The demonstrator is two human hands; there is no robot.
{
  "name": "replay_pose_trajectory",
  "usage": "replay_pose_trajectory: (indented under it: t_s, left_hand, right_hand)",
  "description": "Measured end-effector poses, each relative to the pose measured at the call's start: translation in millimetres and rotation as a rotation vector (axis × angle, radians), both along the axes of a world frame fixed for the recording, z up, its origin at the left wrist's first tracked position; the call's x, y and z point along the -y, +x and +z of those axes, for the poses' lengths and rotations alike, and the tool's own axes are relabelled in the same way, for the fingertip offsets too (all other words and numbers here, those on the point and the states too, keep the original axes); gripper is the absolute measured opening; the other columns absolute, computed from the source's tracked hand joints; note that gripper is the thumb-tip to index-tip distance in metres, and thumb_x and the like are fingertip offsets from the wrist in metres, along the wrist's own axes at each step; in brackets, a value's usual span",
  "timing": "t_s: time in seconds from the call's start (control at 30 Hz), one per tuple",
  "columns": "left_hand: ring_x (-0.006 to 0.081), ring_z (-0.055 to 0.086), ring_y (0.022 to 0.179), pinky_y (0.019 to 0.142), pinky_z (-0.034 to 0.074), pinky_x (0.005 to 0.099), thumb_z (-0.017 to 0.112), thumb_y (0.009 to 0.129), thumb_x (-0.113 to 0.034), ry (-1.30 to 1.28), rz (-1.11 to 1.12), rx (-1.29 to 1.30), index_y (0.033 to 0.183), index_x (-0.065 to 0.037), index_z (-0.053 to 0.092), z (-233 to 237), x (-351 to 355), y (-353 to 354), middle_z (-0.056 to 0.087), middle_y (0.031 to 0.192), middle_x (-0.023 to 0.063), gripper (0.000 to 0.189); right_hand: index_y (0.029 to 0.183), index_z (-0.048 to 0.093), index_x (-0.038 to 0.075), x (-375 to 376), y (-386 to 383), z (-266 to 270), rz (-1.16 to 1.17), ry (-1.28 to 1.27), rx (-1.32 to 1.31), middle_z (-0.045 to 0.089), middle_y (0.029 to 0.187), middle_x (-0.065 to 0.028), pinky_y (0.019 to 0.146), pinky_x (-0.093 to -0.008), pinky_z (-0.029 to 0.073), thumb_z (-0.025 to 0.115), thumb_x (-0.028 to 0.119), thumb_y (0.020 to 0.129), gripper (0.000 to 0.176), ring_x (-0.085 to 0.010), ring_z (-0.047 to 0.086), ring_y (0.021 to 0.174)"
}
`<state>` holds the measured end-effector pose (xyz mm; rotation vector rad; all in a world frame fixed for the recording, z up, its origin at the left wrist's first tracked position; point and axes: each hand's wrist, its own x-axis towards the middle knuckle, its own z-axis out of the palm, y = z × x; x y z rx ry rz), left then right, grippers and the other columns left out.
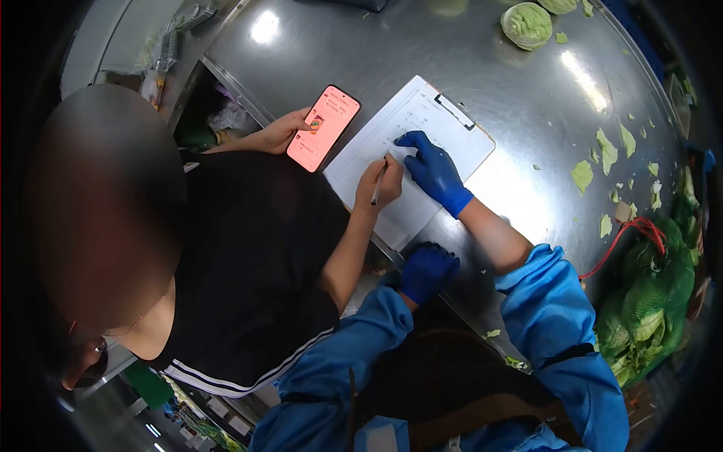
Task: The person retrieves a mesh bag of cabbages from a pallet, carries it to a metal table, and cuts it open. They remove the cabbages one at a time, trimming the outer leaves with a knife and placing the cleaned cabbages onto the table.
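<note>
A clipboard (488, 148) with sheets of handwritten paper (403, 197) lies on the metal table. My right hand (435, 172), in a blue glove, rests on the paper with a finger stretched out onto the writing and the thumb apart; it holds nothing. My left hand (429, 271), also blue-gloved, is at the table's near edge below the clipboard, its fingers curled in with nothing visible in them. Close to my right hand, a co-worker's bare hand (382, 183) holds a pen (376, 194) over the paper. The co-worker's other hand (285, 129) holds a lit phone (324, 128).
The metal table (520, 113) carries a cabbage (526, 26) at the far side and scattered leaf pieces (607, 147) at the right. A green net bag (648, 301) of cabbages with a red cord (611, 245) stands at the right edge. The co-worker (248, 256) is at my left.
</note>
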<state>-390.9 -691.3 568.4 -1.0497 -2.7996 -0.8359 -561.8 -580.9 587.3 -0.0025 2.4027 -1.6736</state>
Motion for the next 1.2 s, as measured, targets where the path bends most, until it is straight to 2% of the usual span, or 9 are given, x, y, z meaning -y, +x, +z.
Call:
replay_pose_trajectory:
  t_s: [0.13,0.23,0.43,0.5,0.57,0.7,0.87,0.97,1.2]
  left_hand:
    - [0.0246,0.058,0.07,0.072,0.049,0.038,0.065,0.083,-0.017,0.01,-0.007,0.007,0.074,-0.013,0.057,2.7,1.9,1.4,0.053,0.068,0.0059,0.012]
    - [0.0248,0.058,0.069,0.072,0.049,0.038,0.066,0.082,-0.017,0.03,-0.032,-0.005,0.073,-0.012,0.057,-1.0,2.7,-5.1,0.053,0.068,0.0062,0.014]
    - [0.0252,0.057,0.069,0.073,0.049,0.0379,0.065,0.082,-0.016,0.011,-0.001,0.028,0.069,-0.012,0.055,4.7,0.7,-2.6,0.053,0.068,0.0068,0.017]
    - [0.0252,0.057,0.068,0.072,0.049,0.0377,0.065,0.082,-0.016,0.013,0.001,0.015,0.068,-0.012,0.055,7.6,-0.7,-4.8,0.053,0.067,0.007,0.017]
    - [0.0252,0.056,0.067,0.072,0.049,0.0374,0.065,0.081,-0.015,0.014,0.0,-0.001,0.068,-0.012,0.054,14.2,-1.8,-5.2,0.052,0.067,0.0072,0.018]
    - [0.0246,0.055,0.066,0.07,0.049,0.0367,0.065,0.081,-0.015,-0.014,-0.027,-0.048,0.066,-0.012,0.053,11.6,-0.2,-7.1,0.052,0.066,0.0071,0.019]
    - [0.0241,0.055,0.065,0.066,0.048,0.0365,0.065,0.079,-0.014,-0.024,-0.011,-0.039,0.064,-0.013,0.051,6.0,-2.3,-4.0,0.05,0.065,0.0065,0.02]
    - [0.0238,0.054,0.065,0.065,0.047,0.0367,0.064,0.079,-0.014,-0.024,-0.028,-0.041,0.064,-0.013,0.051,6.4,-2.4,-5.6,0.05,0.065,0.0063,0.02]
    - [0.0244,0.054,0.065,0.063,0.046,0.0371,0.063,0.08,-0.016,-0.052,-0.037,-0.028,0.065,-0.013,0.052,-0.7,-0.9,-1.4,0.05,0.065,0.0066,0.019]
  right_hand:
    - [0.119,0.051,0.01,2.3,0.0,-2.1,-0.019,0.077,-0.006,0.067,0.108,-0.015,0.079,-0.0407,0.052,0.053,0.011,0.087,0.032,-0.0322,0.067,0.086]
    - [0.12,0.056,0.008,-0.8,7.2,13.8,-0.105,-0.14,0.047,0.066,0.08,-0.0078,0.062,-0.0294,0.046,0.054,0.006,0.086,0.034,-0.0128,0.058,0.065]
    - [0.121,0.058,0.006,-38.4,50.8,22.7,-0.161,-0.141,-0.102,0.066,0.095,-0.0077,0.067,-0.0275,0.048,0.053,0.001,0.084,0.038,-0.0127,0.059,0.074]
    - [0.12,0.058,0.005,-66.2,76.7,-2.8,-0.179,0.032,-0.223,0.065,0.107,-0.0088,0.071,-0.0293,0.051,0.054,0.0,0.083,0.038,-0.0177,0.062,0.084]
    - [0.118,0.059,0.005,-92.6,93.8,-8.2,-0.183,0.398,-0.501,0.064,0.108,-0.0147,0.08,-0.0354,0.05,0.058,0.002,0.082,0.037,-0.0285,0.064,0.091]
    - [0.13,0.052,0.005,-141.1,133.9,-11.8,-0.143,0.664,-0.499,0.051,0.136,-0.0149,0.105,-0.0456,0.034,0.062,0.009,0.083,0.048,-0.0364,0.046,0.124]
    - [0.131,0.053,0.008,-156.0,166.3,-33.8,-0.103,0.827,-0.408,0.047,0.141,-0.0157,0.106,-0.0447,0.035,0.064,0.006,0.081,0.051,-0.0371,0.042,0.129]
    - [0.13,0.053,0.009,-160.0,168.9,-44.4,-0.1,0.824,-0.389,0.042,0.146,-0.0133,0.107,-0.0456,0.033,0.063,0.016,0.085,0.047,-0.0358,0.037,0.133]
    - [0.129,0.054,0.008,-161.3,168.5,-43.8,-0.088,0.826,-0.406,0.042,0.146,-0.0138,0.107,-0.0457,0.032,0.063,0.018,0.085,0.046,-0.036,0.037,0.133]
